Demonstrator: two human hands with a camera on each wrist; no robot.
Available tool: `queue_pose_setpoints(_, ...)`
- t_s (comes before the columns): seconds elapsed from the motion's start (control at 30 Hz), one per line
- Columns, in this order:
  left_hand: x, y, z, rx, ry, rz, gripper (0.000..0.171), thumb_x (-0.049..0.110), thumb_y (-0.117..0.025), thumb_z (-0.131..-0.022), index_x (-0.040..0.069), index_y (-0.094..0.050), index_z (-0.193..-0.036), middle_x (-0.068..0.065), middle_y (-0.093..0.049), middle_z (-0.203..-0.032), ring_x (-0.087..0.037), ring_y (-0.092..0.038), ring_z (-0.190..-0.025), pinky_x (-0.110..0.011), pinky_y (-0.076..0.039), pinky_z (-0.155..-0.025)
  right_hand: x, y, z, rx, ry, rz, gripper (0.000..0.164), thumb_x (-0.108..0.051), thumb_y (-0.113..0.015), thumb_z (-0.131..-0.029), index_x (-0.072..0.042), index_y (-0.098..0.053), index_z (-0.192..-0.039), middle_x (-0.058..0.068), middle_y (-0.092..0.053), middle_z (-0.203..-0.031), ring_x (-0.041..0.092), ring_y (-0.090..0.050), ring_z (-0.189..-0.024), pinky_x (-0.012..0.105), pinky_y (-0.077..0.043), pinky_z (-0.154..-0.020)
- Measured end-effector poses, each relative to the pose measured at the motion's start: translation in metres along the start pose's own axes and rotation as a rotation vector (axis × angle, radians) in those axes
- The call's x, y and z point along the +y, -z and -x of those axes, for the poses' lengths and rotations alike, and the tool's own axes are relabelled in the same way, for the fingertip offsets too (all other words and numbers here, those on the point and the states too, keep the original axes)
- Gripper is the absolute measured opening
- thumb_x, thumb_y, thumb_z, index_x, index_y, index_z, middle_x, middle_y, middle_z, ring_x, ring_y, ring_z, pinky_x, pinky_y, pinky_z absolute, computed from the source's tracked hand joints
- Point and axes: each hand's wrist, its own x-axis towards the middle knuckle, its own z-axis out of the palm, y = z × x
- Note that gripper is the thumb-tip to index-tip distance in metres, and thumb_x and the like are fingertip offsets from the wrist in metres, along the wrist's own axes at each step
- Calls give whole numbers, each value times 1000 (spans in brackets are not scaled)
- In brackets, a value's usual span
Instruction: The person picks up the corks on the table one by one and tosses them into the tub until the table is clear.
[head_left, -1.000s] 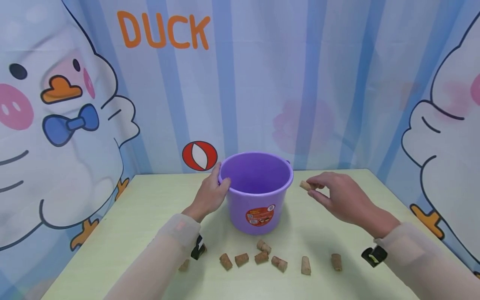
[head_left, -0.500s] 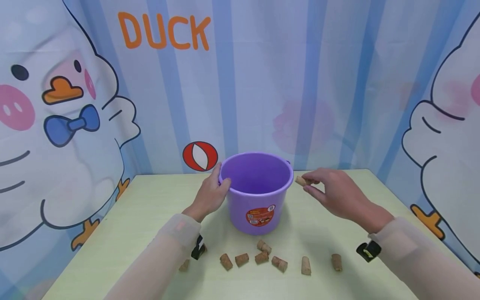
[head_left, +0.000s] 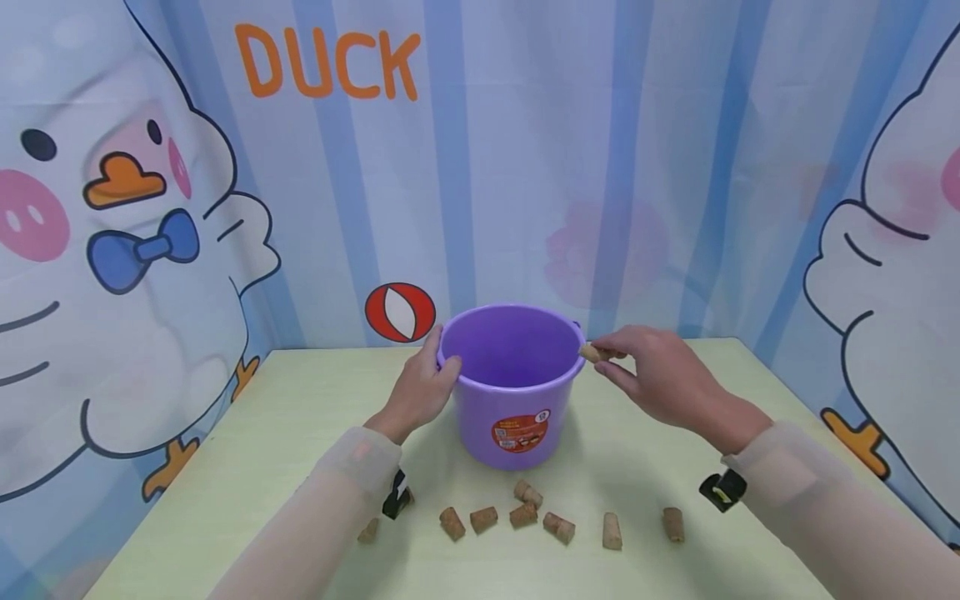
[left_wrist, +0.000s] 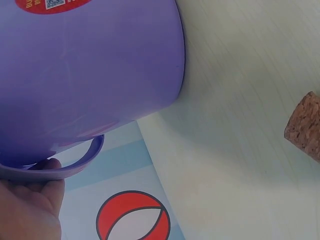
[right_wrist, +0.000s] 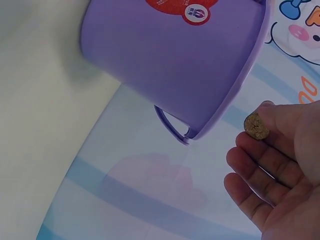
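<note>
A purple bucket (head_left: 510, 417) with a red label stands upright on the table. My left hand (head_left: 422, 385) grips its rim at the left side, thumb over the near edge; in the left wrist view the fingers (left_wrist: 50, 195) are at the rim beside the bucket's handle (left_wrist: 82, 162). Between thumb and fingertips my right hand (head_left: 667, 371) pinches a cork (head_left: 590, 353), which overlaps the bucket's right rim in the head view. Seen from the right wrist, the cork's round end (right_wrist: 256, 126) points outward, and the other fingers are loosely bent.
Several corks lie in a loose row in front of the bucket, among them a pale one (head_left: 612, 531) and a darker one (head_left: 673, 525) at the right. One cork (head_left: 368, 531) is partly behind the left sleeve. A duck-print curtain (head_left: 525, 167) hangs behind the table (head_left: 300, 417).
My right hand has moved left and slightly up with the cork, from right of the bucket to its rim. The left hand and the bucket have stayed in place.
</note>
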Motion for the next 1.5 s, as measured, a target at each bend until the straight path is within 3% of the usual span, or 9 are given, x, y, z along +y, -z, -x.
queue_pose_setpoints(0.57, 1, -1, 0, 3, 7, -7, 73, 30, -41, -104, 7, -11, -165, -13, -34, -164, -31, -39, -147, -50, -35, -118, -11, -7, -18, -9, 0, -26, 28, -28, -66, -101, -8, -77, -119, 6, -76, -108, 28, -71, -102, 48, -58, -87)
queue_pose_setpoints(0.9, 0, -2, -1, 26, -18, -17, 73, 29, -43, -103, 5, -13, -164, -15, -38, -162, -32, -42, -145, -51, -35, -117, -16, -13, -26, -27, 5, -44, 25, -21, -67, -100, -7, -76, -119, 6, -76, -108, 26, -70, -102, 47, -58, -88)
queue_pose_setpoints(1.17, 0, -1, 0, 23, -13, -17, 72, 29, -43, -104, 5, -13, -165, -15, -38, -162, -32, -42, -145, -51, -36, -117, -19, -21, -31, -31, 14, -50, 23, -24, -65, -102, -11, -78, -115, 0, -73, -96, 16, -66, -87, 39, -56, -76)
queue_pose_setpoints(1.5, -1, -2, 0, 21, -19, -18, 72, 29, -43, -104, 5, -13, -165, -15, -38, -162, -32, -42, -145, -51, -36, -117, -22, -27, -37, -54, 8, -36, 24, -23, -65, -101, -7, -77, -115, 1, -71, -91, 14, -63, -80, 34, -55, -71)
